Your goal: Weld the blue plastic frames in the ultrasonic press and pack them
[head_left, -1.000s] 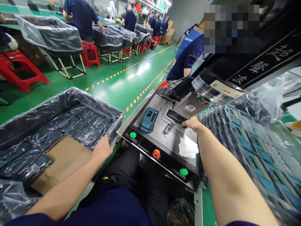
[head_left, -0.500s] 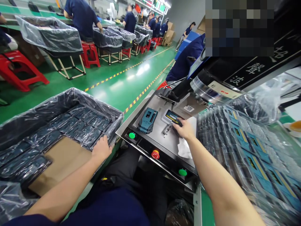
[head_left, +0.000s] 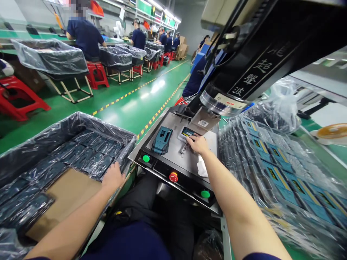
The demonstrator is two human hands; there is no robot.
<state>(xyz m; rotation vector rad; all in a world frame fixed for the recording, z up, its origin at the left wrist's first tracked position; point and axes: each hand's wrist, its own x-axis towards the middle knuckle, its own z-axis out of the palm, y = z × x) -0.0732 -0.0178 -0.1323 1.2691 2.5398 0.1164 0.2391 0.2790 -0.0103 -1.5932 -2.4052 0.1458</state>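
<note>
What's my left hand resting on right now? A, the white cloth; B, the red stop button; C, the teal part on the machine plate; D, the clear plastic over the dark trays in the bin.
D. The left hand rests on the clear plastic over the dark trays at the edge of the lined bin.

Bright, even light falls from rows of ceiling lamps [head_left: 165, 12], leaving only soft shadows. Glare streaks the green floor [head_left: 157, 86] and glints on plastic film [head_left: 282, 97] and a steel plate [head_left: 173, 162]. The wide lens bends the edges. Detail stays sharp, apart from a pixelated patch [head_left: 78, 9].
</note>
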